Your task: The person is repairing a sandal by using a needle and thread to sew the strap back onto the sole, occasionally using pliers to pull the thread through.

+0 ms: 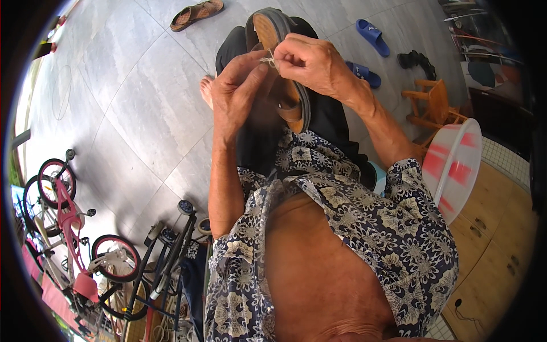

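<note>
One sandal [297, 96] lay over the lap [255, 145] at twelve o'clock, another sandal [196, 15] on the floor [142, 74] at eleven. Slippers [372, 37] lay at one, a stool [439, 104] at two.

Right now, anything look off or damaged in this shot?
A brown sandal lies over the lap, the left hand and right hand pinching a pale strand by it: odd place for footwear. A similar sandal sits alone on the floor. Damage to the first can't be told; the hands cover its middle.
</note>
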`<state>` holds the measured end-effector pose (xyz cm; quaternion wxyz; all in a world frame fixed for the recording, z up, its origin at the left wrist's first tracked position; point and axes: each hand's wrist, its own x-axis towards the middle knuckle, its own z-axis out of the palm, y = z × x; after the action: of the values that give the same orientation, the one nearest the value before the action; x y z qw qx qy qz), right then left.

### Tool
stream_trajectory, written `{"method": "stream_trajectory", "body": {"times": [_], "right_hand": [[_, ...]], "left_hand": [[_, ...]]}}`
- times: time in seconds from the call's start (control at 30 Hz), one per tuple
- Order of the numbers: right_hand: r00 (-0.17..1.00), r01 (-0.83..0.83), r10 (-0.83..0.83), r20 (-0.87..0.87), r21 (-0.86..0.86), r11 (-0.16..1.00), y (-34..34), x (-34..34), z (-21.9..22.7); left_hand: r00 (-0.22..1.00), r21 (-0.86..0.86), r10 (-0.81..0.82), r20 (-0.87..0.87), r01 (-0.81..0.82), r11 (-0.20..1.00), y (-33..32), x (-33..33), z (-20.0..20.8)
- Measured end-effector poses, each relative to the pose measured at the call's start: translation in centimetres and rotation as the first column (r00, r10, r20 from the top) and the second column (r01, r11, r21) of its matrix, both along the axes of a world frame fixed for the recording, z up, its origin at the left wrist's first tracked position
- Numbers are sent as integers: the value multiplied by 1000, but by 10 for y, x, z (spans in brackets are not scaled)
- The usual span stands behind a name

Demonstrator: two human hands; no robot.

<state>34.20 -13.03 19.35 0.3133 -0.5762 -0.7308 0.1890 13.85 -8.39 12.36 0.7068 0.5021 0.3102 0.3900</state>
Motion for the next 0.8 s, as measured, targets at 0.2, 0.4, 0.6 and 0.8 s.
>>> {"method": "stream_trajectory", "body": {"times": [0.2, 0.4, 0.6, 0.8], "right_hand": [[998, 55, -55, -24, -23, 998, -4, 1, -2], [998, 49, -47, -35, 37, 998, -4, 3, 0], [994, -38, 30, 104, 75, 996, -1, -1, -2], [987, 30, -42, 152, 79, 996, -2, -3, -6]], "left_hand": [[1000, -57, -21, 3, 22, 998, 1, 0, 0], [999, -95, -24, 23, 26, 995, 1, 0, 2], [1000, -52, -21, -20, 20, 998, 2, 1, -1], [999, -65, -24, -22, 23, 998, 2, 0, 2]]}}
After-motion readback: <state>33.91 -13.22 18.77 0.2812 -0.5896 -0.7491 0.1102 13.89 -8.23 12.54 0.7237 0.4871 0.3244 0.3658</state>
